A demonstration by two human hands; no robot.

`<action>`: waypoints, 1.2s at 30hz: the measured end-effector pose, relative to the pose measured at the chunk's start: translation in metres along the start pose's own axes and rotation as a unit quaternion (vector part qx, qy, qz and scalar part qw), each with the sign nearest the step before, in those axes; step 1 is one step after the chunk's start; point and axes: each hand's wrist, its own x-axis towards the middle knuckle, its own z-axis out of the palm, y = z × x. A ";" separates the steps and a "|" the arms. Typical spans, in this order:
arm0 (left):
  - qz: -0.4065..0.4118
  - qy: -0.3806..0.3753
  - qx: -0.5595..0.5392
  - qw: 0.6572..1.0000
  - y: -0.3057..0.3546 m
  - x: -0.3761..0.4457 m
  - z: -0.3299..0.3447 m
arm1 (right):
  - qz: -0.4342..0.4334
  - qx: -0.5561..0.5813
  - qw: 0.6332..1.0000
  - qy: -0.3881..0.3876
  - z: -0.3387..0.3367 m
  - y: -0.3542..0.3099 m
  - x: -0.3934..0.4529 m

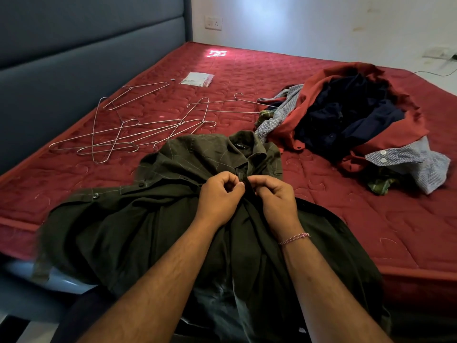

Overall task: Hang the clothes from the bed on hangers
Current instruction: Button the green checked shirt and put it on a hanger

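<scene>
A dark olive checked shirt (128,219) lies spread on the near edge of the red mattress (371,219), collar away from me and its hem hanging over the edge. My left hand (218,196) and my right hand (275,196) meet just below the collar, each pinching the shirt's front placket. Several bare wire hangers (128,134) lie scattered on the mattress to the far left of the shirt. A pile of clothes (351,120) sits at the right: a red garment, a navy one, a blue-white patterned shirt and a green checked piece.
A grey padded headboard (74,58) runs along the left side. A small clear plastic packet (196,79) lies beyond the hangers. A white wall with a socket (214,23) stands behind the bed, and a cable trails at the far right.
</scene>
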 end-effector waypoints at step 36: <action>0.019 0.027 0.044 0.999 -0.005 -0.004 0.000 | -0.089 -0.243 0.962 0.082 0.018 -0.002 -0.013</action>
